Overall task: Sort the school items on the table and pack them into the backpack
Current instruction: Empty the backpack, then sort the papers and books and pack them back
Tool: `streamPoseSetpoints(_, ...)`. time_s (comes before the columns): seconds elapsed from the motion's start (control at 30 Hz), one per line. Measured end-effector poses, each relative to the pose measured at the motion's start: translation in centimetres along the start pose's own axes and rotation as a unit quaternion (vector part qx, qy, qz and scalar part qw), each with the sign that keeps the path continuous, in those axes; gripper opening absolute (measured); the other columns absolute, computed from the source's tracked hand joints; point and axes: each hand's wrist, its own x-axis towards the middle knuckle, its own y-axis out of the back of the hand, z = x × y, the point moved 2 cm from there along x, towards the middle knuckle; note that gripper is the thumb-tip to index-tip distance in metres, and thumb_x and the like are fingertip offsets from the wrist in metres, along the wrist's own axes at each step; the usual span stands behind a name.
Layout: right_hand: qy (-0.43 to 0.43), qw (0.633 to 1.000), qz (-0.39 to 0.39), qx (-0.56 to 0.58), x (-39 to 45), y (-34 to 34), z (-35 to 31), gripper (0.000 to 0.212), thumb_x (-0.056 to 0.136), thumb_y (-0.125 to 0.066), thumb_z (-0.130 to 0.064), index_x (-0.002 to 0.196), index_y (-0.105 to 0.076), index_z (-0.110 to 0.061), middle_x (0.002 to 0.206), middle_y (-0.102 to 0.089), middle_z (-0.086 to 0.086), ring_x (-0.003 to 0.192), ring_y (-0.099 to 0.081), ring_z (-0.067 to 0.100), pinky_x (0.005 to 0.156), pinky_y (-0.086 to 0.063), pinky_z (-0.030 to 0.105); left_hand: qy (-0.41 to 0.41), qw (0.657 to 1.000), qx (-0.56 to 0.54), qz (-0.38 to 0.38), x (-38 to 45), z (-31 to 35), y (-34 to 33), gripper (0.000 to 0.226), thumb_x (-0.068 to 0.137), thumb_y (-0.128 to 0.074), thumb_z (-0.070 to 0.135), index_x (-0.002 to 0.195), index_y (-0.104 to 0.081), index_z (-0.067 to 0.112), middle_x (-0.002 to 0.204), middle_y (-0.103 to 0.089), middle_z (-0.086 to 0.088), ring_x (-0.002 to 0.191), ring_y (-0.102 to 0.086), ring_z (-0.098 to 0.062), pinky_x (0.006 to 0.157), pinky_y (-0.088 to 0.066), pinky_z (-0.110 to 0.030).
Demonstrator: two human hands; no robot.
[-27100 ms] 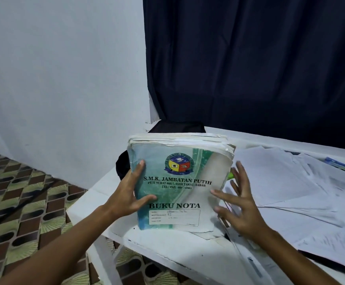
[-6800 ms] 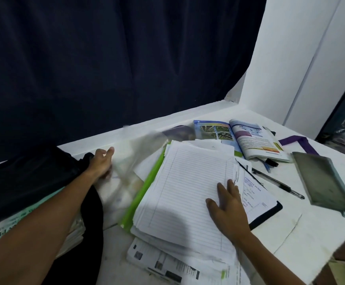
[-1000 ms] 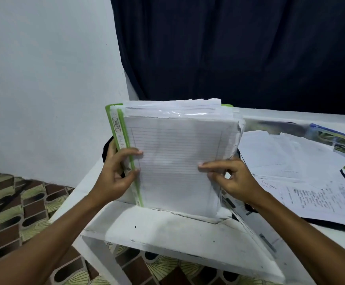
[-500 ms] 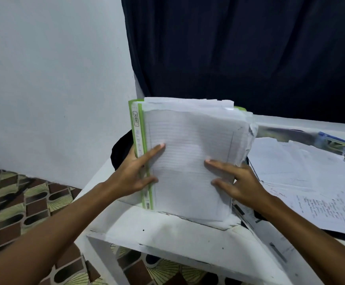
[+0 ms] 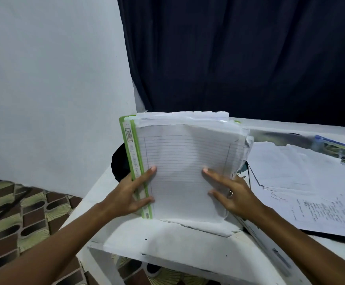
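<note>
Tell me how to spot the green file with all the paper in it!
Find the white table in front of the dark blue curtain. At its near left corner, a thick stack of lined white paper in a bright green plastic file stands upright, with the left hand and right hand on it. Unlike the loose white sheets lying flat to the right, it stands on edge.

The backpack [image 5: 119, 161] is almost totally hidden, just a dark sliver poking out left of the paper stack [image 5: 188, 171] standing in front of it. Can't tell if it's open or zipped. The left hand [image 5: 130, 192] has its fingers tucked behind the green folder [image 5: 133, 161], so only the thumb and part of the hand show. The open book [image 5: 340, 153] runs off the right edge. Handwriting on the loose sheets [image 5: 311, 202] is too small to read. Both arms are cut off at the bottom.
</note>
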Motion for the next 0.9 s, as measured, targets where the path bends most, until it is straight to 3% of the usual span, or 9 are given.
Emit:
streamPoseSetpoints(0.1, -0.008, 1.000, -0.019, 0.009, -0.1, -0.1, 0.1, 0.071, 0.083, -0.071, -0.002, 0.143, -0.037, -0.021, 0.145, -0.036, -0.034, 0.133, -0.041, -0.001, 0.111, -0.030, 0.017, 0.031, 0.999, -0.013, 0.018, -0.6, -0.2, -1.1, 0.080, 0.088, -0.062, 0.051, 0.153, -0.017, 0.040, 0.153, -0.031, 0.012, 0.143, -0.027, 0.000, 0.111, -0.034, -0.022)
streamPoseSetpoints(0.23, -0.024, 0.999, -0.009, 0.020, 0.3, -0.1, 0.2, 0.071, 0.084, -0.069, -0.003, 0.143, -0.037, -0.025, 0.143, -0.035, -0.038, 0.134, -0.040, -0.003, 0.111, -0.029, 0.015, 0.063, 0.998, -0.014, 0.024, 0.0, 0.3, -1.3, 0.083, 0.085, -0.064, 0.049, 0.152, -0.015, 0.043, 0.156, -0.021, 0.028, 0.143, -0.023, 0.003, 0.113, -0.025, -0.015)
streamPoseSetpoints(0.37, -0.050, 0.998, -0.012, 0.032, 0.2, -0.2, -0.1, 0.074, 0.085, -0.069, -0.003, 0.144, -0.035, -0.032, 0.142, -0.035, -0.038, 0.134, -0.040, -0.003, 0.110, -0.029, 0.016, 0.077, 0.997, -0.014, 0.005, -0.2, 0.7, -1.4, 0.094, 0.081, -0.073, 0.034, 0.151, -0.013, 0.048, 0.155, -0.017, 0.031, 0.143, -0.019, 0.007, 0.113, -0.022, -0.012)
streamPoseSetpoints(0.47, -0.086, 0.994, -0.003, 0.068, 0.4, -0.3, -0.2, 0.073, 0.082, -0.070, 0.003, 0.142, -0.042, -0.026, 0.137, -0.039, -0.040, 0.131, -0.040, -0.008, 0.110, -0.031, 0.015, 0.105, 0.994, -0.033, -0.005, 0.4, 1.0, -1.3, 0.105, 0.075, -0.080, 0.018, 0.148, -0.013, 0.055, 0.154, -0.021, 0.026, 0.141, -0.018, 0.011, 0.112, -0.020, -0.009)
streamPoseSetpoints(0.6, -0.188, 0.966, 0.009, 0.177, 1.7, 0.9, -0.5, 0.073, 0.077, -0.073, 0.007, 0.126, -0.051, -0.041, 0.131, -0.047, -0.032, 0.122, -0.039, -0.021, 0.110, -0.032, 0.018, 0.148, 0.984, -0.084, -0.062, 3.2, 0.9, 0.2, 0.115, 0.070, -0.085, 0.008, 0.141, -0.016, 0.064, 0.148, -0.022, 0.035, 0.134, -0.023, 0.021, 0.108, -0.022, -0.004)
streamPoseSetpoints(0.7, -0.214, 0.944, 0.062, 0.244, 2.4, 2.4, -0.2, 0.072, 0.072, -0.075, 0.011, 0.123, -0.056, -0.036, 0.136, -0.052, -0.014, 0.123, -0.045, -0.013, 0.105, -0.039, 0.017, 0.162, 0.977, -0.099, -0.094, 6.9, 1.6, 2.2, 0.112, 0.070, -0.086, 0.008, 0.146, -0.016, 0.050, 0.144, -0.024, 0.031, 0.125, -0.026, 0.029, 0.106, -0.027, -0.003)
streamPoseSetpoints(0.8, -0.225, 0.916, 0.143, 0.299, 3.0, 4.0, -0.2, 0.072, 0.071, -0.071, 0.018, 0.127, -0.056, -0.025, 0.132, -0.054, -0.012, 0.116, -0.052, -0.011, 0.095, -0.046, 0.014, 0.201, 0.971, -0.124, -0.028, 10.1, 2.7, 3.7, 0.106, 0.077, -0.082, 0.011, 0.143, -0.010, 0.052, 0.137, -0.042, 0.025, 0.114, -0.049, 0.015, 0.093, -0.041, -0.006)
streamPoseSetpoints(0.87, -0.226, 0.896, 0.197, 0.327, 3.7, 5.2, -0.3, 0.071, 0.073, -0.069, 0.019, 0.128, -0.055, -0.023, 0.128, -0.055, -0.016, 0.110, -0.057, -0.011, 0.091, -0.048, 0.014, 0.240, 0.961, -0.131, 0.051, 10.7, 3.8, 3.5, 0.101, 0.083, -0.077, 0.021, 0.141, -0.004, 0.059, 0.139, -0.047, 0.016, 0.119, -0.051, 0.002, 0.092, -0.039, -0.007)
streamPoseSetpoints(0.9, -0.226, 0.890, 0.218, 0.331, 4.0, 5.7, -0.2, 0.071, 0.074, -0.069, 0.018, 0.128, -0.056, -0.026, 0.129, -0.055, -0.016, 0.113, -0.056, -0.007, 0.093, -0.049, 0.018, 0.260, 0.952, -0.139, 0.084, 10.4, 4.2, 2.9, 0.096, 0.086, -0.073, 0.028, 0.142, -0.002, 0.060, 0.141, -0.046, 0.015, 0.123, -0.049, 0.003, 0.094, -0.037, -0.008)
